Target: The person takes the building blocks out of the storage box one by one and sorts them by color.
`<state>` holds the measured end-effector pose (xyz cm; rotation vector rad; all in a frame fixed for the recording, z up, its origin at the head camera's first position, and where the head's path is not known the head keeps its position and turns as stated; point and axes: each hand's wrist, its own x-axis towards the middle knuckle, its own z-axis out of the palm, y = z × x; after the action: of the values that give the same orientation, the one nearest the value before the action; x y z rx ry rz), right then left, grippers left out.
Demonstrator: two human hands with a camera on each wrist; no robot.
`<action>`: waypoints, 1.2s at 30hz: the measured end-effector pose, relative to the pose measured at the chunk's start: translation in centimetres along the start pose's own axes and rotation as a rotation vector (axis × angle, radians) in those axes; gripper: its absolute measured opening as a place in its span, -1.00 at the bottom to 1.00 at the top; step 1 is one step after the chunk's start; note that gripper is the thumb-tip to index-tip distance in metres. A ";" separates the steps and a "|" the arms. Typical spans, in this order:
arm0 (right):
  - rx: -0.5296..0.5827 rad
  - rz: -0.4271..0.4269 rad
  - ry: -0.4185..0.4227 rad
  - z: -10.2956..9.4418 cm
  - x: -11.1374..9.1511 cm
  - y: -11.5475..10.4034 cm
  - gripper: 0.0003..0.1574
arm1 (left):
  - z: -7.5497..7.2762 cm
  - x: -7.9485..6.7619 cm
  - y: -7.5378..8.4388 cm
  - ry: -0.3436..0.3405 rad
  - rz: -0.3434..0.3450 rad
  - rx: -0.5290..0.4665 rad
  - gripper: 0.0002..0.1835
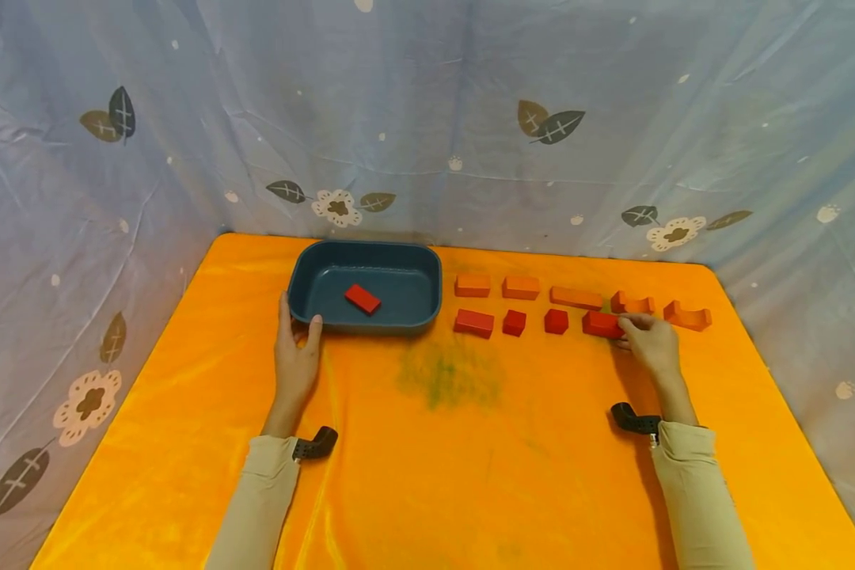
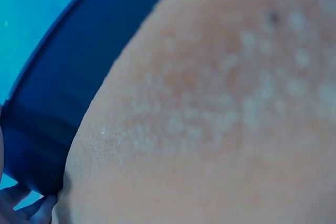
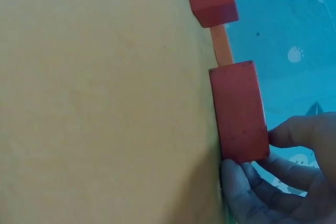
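Observation:
My left hand (image 1: pixel 297 368) is at the near left corner of a dark blue tray (image 1: pixel 370 327), its thumb and fingers spread along two sides; the left wrist view shows mostly skin beside the tray wall (image 2: pixel 68 61). One red block (image 1: pixel 362 298) lies flat inside the tray. My right hand (image 1: pixel 651 348) pinches the right end of a red rectangular block (image 1: pixel 601 324), the last in a near row; in the right wrist view, thumb and fingers touch that block (image 3: pixel 240 114). Two red cubes, the nearer one (image 1: pixel 556 321) and another (image 1: pixel 514 322), stand to its left.
Another red rectangular block (image 1: pixel 474 323) stands right of the tray. Behind lies a row of orange blocks: two rectangular ones, a long bar (image 1: pixel 575 298), and two notched pieces, one (image 1: pixel 687 317) beyond my right hand. A patterned curtain (image 1: pixel 463 119) encloses the yellow-covered table (image 1: pixel 513 467).

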<state>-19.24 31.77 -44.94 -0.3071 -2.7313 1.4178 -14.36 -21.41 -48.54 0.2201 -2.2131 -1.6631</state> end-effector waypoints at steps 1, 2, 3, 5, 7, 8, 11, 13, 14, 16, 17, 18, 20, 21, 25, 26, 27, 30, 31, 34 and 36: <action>-0.001 -0.003 -0.003 -0.1 0.0 -0.1 -0.45 | 0.0 0.0 0.0 0.001 0.000 0.002 -0.20; -0.008 -0.005 -0.003 -0.2 -0.1 -0.2 -0.46 | 0.0 0.0 0.0 0.002 -0.001 0.000 -0.21; -0.016 -0.009 0.000 -0.3 -0.1 -0.3 -0.46 | 0.0 0.1 0.0 0.000 -0.003 -0.002 -0.21; -0.047 -0.027 0.013 -0.6 -0.2 -0.6 -0.48 | 0.0 0.1 0.0 -0.003 -0.008 0.006 -0.21; -0.071 -0.047 0.029 -0.7 -0.3 -0.9 -0.49 | 0.0 0.0 0.0 -0.002 -0.016 0.008 -0.21; -0.093 -0.061 0.038 -0.8 -0.3 -1.1 -0.49 | 0.0 0.0 0.0 0.000 -0.017 0.004 -0.21; -0.146 -0.121 0.074 -0.8 -0.6 -2.2 -0.51 | -0.1 -0.1 0.0 0.004 -0.016 0.001 -0.21; -0.165 -0.159 0.087 -0.7 -1.0 -3.4 -0.52 | -0.1 0.0 0.0 0.003 -0.016 0.002 -0.21; -0.171 -0.176 0.089 -0.5 -1.2 -4.1 -0.53 | -0.1 0.0 0.0 0.000 -0.013 0.004 -0.21; -0.180 -0.211 0.072 -0.1 -1.5 -5.4 -0.52 | -0.1 0.0 0.0 -0.004 -0.014 0.017 -0.21; -0.188 -0.230 0.054 0.2 -1.6 -6.1 -0.52 | -0.1 0.0 0.1 -0.008 -0.015 0.019 -0.21; -0.190 -0.250 0.034 0.6 -1.7 -6.7 -0.53 | -0.1 0.0 0.3 -0.010 -0.016 0.018 -0.21; -0.196 -0.288 -0.004 1.5 -1.7 -7.8 -0.54 | -0.1 -0.1 1.0 -0.016 -0.014 0.011 -0.22; -0.199 -0.310 -0.018 2.0 -1.7 -8.3 -0.55 | -0.2 -0.3 1.5 -0.018 -0.013 0.009 -0.22; -0.185 -0.384 -0.063 4.5 -1.7 -10.4 -0.61 | -0.4 -0.8 3.4 -0.024 -0.004 0.001 -0.22; -0.177 -0.397 -0.079 5.2 -1.7 -10.9 -0.62 | -0.5 -0.9 3.8 -0.025 -0.003 0.005 -0.23; -0.168 -0.411 -0.095 5.9 -1.8 -11.5 -0.62 | -0.5 -1.0 3.9 -0.025 -0.006 0.009 -0.22; -0.132 -0.443 -0.150 8.1 -2.2 -13.3 -0.63 | -0.5 -1.1 4.2 -0.027 -0.014 0.015 -0.23; -0.119 -0.452 -0.168 8.9 -2.3 -13.9 -0.64 | -0.5 -1.1 4.2 -0.029 -0.017 0.016 -0.23; -0.074 -0.504 -0.207 11.6 -2.8 -15.7 -0.67 | -0.4 -1.1 4.2 -0.032 -0.018 0.018 -0.23; -0.034 -0.553 -0.229 13.6 -3.1 -16.8 -0.70 | -0.4 -1.1 4.2 -0.033 -0.016 0.016 -0.23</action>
<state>-20.64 10.79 -39.02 0.6003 -2.6882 1.3042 -12.80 -20.18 -44.66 0.2164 -2.2556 -1.6689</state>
